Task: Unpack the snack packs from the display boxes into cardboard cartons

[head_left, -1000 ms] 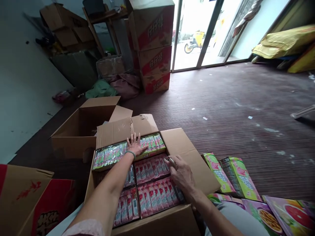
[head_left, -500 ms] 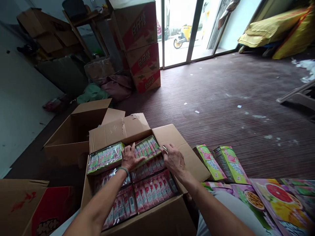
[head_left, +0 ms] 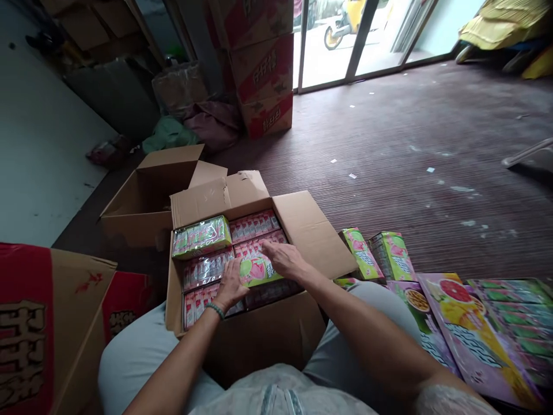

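Note:
Between my two hands is a green and pink printed box (head_left: 254, 272), tilted so its printed side faces me, over the front part of an open cardboard carton (head_left: 259, 334). Its left end is gripped by my left hand (head_left: 231, 283), which has a beaded bracelet at the wrist. My right hand (head_left: 286, 262) closes over its right end, hiding that part. Rows of pink sachets (head_left: 254, 225) in clear-topped boxes fill the carton below. Another green box of sachets (head_left: 202, 236) lies on top at the carton's back left.
Two green boxes (head_left: 395, 253) stand on the floor at right, near flat purple and yellow packages (head_left: 470, 328). An open carton (head_left: 133, 227) sits behind at left, and a red-printed carton (head_left: 26, 334) at near left. Stacked cartons (head_left: 270, 75) stand by the glass door.
Both hands have drawn the green box from the carton's back right toward me and tipped it up, uncovering pink sachets there. The camera view has tilted further down.

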The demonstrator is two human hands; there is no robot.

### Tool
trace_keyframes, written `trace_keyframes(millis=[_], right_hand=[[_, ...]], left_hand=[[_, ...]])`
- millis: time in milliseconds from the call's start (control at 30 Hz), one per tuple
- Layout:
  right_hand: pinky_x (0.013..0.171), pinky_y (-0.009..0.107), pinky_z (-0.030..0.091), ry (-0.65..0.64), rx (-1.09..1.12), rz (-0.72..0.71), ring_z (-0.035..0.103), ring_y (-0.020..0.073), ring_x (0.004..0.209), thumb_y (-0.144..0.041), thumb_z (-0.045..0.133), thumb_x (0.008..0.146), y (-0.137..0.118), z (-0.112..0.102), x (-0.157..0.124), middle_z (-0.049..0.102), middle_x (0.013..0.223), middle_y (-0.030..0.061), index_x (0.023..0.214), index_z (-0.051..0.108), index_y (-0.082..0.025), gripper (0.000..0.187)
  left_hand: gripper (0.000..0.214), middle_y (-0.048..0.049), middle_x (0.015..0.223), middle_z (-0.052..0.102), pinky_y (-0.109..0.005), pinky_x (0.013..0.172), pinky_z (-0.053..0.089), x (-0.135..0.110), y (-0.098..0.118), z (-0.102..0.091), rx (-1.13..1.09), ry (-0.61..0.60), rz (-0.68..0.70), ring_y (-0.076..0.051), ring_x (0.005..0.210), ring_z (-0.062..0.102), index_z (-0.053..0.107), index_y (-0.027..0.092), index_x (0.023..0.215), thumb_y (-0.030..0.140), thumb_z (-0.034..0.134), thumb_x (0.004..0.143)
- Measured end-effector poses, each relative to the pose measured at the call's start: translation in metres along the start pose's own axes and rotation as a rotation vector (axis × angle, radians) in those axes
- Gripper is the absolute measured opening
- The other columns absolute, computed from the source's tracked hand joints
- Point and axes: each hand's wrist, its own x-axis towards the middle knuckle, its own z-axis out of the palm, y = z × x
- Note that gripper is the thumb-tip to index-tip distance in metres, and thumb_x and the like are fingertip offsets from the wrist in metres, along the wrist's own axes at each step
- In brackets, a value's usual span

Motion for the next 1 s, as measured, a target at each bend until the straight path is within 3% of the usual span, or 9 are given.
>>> trace_keyframes(millis=[200, 433, 633, 800, 1000], right_hand=[[0.068, 0.032, 0.044, -0.152, -0.229, -0.14, 0.067, 0.0246, 0.083, -0.017, 0.036, 0.096, -0.05, 0.035, -0.009, 0.07, 0.096, 0.0146, 0.11, 0.062, -0.016, 0.029], [0.072, 0.035, 0.049, -0.253, -0.317, -0.089, 0.068, 0.0283, 0.088, -0.01, 0.042, 0.09, -0.085, 0.024, 0.005, 0.07, 0.089, 0.0196, 0.101, 0.067, -0.01, 0.027], [0.074, 0.034, 0.05, -0.298, -0.406, -0.086, 0.069, 0.0288, 0.091, -0.011, 0.044, 0.091, -0.106, 0.02, 0.009, 0.071, 0.091, 0.0189, 0.105, 0.066, -0.009, 0.026], [0.072, 0.036, 0.051, -0.364, -0.46, -0.094, 0.069, 0.0303, 0.093, -0.012, 0.043, 0.091, -0.106, 0.027, 0.019, 0.072, 0.093, 0.0183, 0.107, 0.066, -0.01, 0.028], [0.073, 0.035, 0.05, -0.421, -0.51, -0.051, 0.07, 0.0285, 0.094, -0.01, 0.042, 0.092, -0.076, 0.02, 0.018, 0.073, 0.097, 0.0167, 0.103, 0.07, -0.013, 0.03]], left_hand=[[0.07, -0.0124, 0.119, 0.049, -0.051, 0.099, 0.045, -0.011, 0.004, 0.016, -0.15, 0.19, -0.037, -0.03, 0.111, 0.052, 0.039, 0.02, 0.124, 0.032, 0.073, 0.064], [0.066, -0.0122, 0.115, 0.049, -0.053, 0.1, 0.046, -0.012, 0.001, 0.025, -0.177, 0.231, -0.067, -0.031, 0.111, 0.051, 0.041, 0.019, 0.118, 0.028, 0.071, 0.06], [0.058, -0.0126, 0.113, 0.05, -0.05, 0.099, 0.047, -0.013, -0.001, 0.029, -0.216, 0.258, -0.075, -0.029, 0.108, 0.051, 0.044, 0.018, 0.115, 0.019, 0.065, 0.061], [0.057, -0.0126, 0.114, 0.051, -0.049, 0.1, 0.047, -0.014, -0.003, 0.03, -0.265, 0.292, -0.074, -0.029, 0.11, 0.052, 0.042, 0.018, 0.116, 0.025, 0.068, 0.065], [0.069, -0.0098, 0.113, 0.051, -0.047, 0.1, 0.047, -0.015, -0.005, 0.025, -0.287, 0.261, -0.071, -0.029, 0.109, 0.053, 0.041, 0.02, 0.116, 0.022, 0.074, 0.056]])
